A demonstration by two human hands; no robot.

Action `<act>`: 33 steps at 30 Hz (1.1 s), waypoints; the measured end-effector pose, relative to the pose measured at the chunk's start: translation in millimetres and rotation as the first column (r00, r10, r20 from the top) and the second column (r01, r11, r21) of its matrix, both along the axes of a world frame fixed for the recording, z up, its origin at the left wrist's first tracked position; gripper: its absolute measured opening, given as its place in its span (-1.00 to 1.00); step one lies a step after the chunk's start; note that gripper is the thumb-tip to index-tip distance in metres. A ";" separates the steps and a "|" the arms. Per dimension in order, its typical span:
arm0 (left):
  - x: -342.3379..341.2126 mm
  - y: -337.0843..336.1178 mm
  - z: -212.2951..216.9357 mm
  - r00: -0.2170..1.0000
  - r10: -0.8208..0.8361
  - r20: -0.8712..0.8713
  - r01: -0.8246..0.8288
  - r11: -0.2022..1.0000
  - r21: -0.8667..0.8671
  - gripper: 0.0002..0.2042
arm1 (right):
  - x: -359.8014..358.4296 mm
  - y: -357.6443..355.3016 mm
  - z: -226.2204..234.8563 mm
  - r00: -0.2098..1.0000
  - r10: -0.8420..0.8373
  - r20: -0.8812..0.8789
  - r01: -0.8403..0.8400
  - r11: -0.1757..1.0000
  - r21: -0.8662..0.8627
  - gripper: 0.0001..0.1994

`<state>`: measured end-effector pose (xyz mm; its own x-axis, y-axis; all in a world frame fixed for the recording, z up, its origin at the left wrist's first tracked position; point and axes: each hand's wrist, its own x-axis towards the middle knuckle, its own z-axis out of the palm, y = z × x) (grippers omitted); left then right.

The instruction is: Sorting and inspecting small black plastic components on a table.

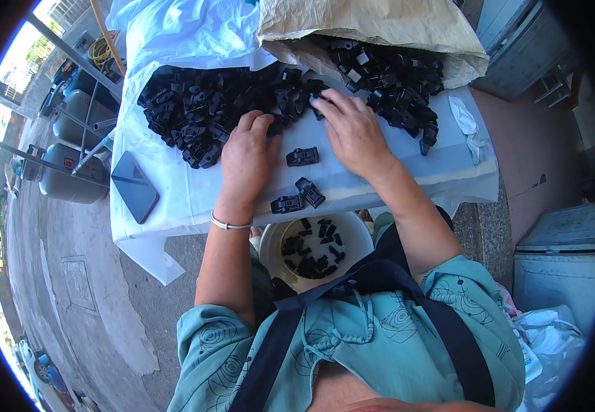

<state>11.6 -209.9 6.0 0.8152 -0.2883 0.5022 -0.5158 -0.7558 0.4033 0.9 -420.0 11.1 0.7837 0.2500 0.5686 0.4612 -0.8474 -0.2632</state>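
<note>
Across the covered table lies a heap of small black plastic buckle-like parts (pixel 188 110). My left hand (pixel 248 154) is at the heap's near right edge, fingers curled and closed on a black part (pixel 278 126) that shows by the fingertips. My right hand (pixel 356 137) reaches to the middle of the pile, its fingertips closed on another black part (pixel 319 108), partly hidden beneath them. One loose buckle-like part (pixel 302 156) rests between my hands. Two more, a flat one (pixel 287 204) and a tilted one (pixel 310 192), touch or nearly touch close to the table's front edge.
Below the table edge, a white bucket (pixel 269 248) holds several black parts. An open tan sack (pixel 380 20) spills more parts at the back right. A phone (pixel 135 187) lies at the left, a white glove (pixel 468 127) at the right. Grey tanks (pixel 71 172) stand left of the table.
</note>
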 end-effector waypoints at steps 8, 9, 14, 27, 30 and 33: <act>-10.0 2.7 6.4 0.982 -0.172 0.074 0.172 0.985 0.010 -0.79 | -1.1 4.9 -0.2 0.964 -0.022 -0.263 0.076 0.978 0.196 -0.61; -6.9 3.5 3.1 0.968 -0.237 0.080 0.237 0.972 0.011 -0.80 | -4.1 7.3 3.0 0.936 0.086 -0.340 0.049 0.928 0.369 -0.61; -9.0 0.5 -0.9 0.937 -0.344 0.051 0.346 0.937 -0.038 -0.81 | -1.5 -3.0 -5.8 0.952 0.270 -0.146 -0.197 0.902 0.385 -0.59; -17.1 0.2 -0.9 0.969 -0.176 -0.175 0.145 0.973 -0.178 -0.42 | -8.6 10.4 -5.6 0.771 0.554 -0.314 -0.133 0.622 0.772 -0.65; -17.5 1.6 -2.9 0.944 -0.223 -0.241 0.159 0.953 -0.258 -0.36 | -14.8 17.8 -3.0 0.836 0.498 -0.230 -0.300 0.766 0.569 -0.63; -15.9 3.4 -5.4 0.934 -0.261 -0.244 0.182 0.935 -0.303 -0.33 | -10.9 11.9 -9.9 0.870 0.487 -0.083 -0.443 0.843 0.305 -0.65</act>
<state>-4.3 -206.4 0.6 0.8633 -0.3624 0.3512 -0.4954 -0.4759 0.7267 -10.0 -408.1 1.2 0.6948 0.4622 0.5510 0.7190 -0.4299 -0.5461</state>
